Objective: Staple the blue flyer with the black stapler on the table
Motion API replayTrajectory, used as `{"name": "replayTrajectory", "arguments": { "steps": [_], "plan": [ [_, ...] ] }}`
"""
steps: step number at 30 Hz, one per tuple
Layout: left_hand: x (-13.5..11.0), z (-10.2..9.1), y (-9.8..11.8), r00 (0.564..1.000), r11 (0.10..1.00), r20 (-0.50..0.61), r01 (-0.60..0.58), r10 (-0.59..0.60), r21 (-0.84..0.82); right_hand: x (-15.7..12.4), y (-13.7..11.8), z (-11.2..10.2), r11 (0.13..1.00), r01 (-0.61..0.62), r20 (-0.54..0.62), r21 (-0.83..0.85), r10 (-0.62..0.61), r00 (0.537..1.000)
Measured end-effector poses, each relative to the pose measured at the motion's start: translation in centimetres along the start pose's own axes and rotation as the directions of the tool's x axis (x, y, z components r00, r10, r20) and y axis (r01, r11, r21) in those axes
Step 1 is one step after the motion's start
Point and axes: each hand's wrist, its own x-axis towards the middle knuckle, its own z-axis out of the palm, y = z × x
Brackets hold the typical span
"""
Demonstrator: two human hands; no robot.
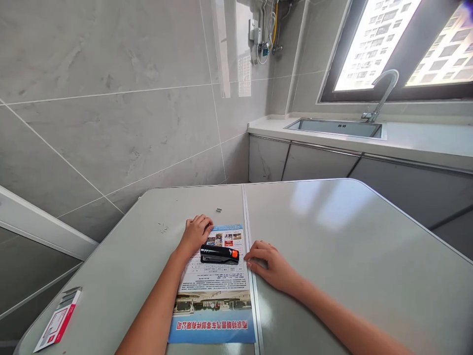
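A printed leaflet (214,308) with blue ends, photos and Chinese text lies flat on the table. Across its upper half rests a black stapler (219,254) with an orange mark at its right end. My left hand (197,231) lies at the leaflet's upper left edge, fingers loosely bent, holding nothing I can see. On the table just right of the stapler, my right hand (269,264) rests with its fingers slightly bent and apart, nothing in it. Its fingertips are close to the leaflet's right edge.
Staple strips (219,210) lie beyond the leaflet, and several loose staples (163,228) are scattered to the left. A red and white package (59,319) sits near the table's left edge. A seam (257,315) divides the table (314,236). Behind it is a counter with a sink (336,127).
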Motion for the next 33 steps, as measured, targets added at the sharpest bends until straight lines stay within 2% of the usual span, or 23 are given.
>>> {"name": "replayTrajectory", "arguments": {
  "steps": [3, 12, 17, 21, 25, 33],
  "plan": [
    [0.3, 0.5, 0.5, 0.999, 1.000, 0.034, 0.006, -0.005, -0.025, 0.1, -0.1, -0.1, 0.998, -0.028, -0.020, 0.049, 0.029, 0.999],
    [-0.1, 0.8, -0.3, 0.997, 0.967, 0.071, 0.033, -0.016, -0.252, -0.2, -0.9, -0.3, 0.997, -0.011, 0.096, -0.080, 0.019, 0.995],
    [-0.2, 0.4, -0.3, 0.997, 0.936, 0.068, 0.049, -0.027, -0.349, -0.1, -0.7, 0.0, 0.998, -0.027, 0.026, -0.052, 0.028, 0.999],
    [-0.2, -0.1, -0.3, 0.995, 0.917, 0.087, 0.072, -0.040, -0.393, 0.0, -0.5, 0.1, 0.996, -0.023, 0.058, -0.083, 0.028, 0.998],
    [-0.1, -0.2, -0.1, 0.998, 0.931, 0.053, 0.062, -0.046, -0.361, 0.3, -0.7, -0.1, 0.998, -0.021, 0.086, -0.067, 0.027, 0.996],
    [0.0, 0.3, 1.0, 1.000, 0.996, 0.006, 0.001, 0.000, -0.088, 0.1, -1.1, 0.1, 0.999, -0.051, 0.059, 0.017, 0.049, 0.997]
  ]
}}
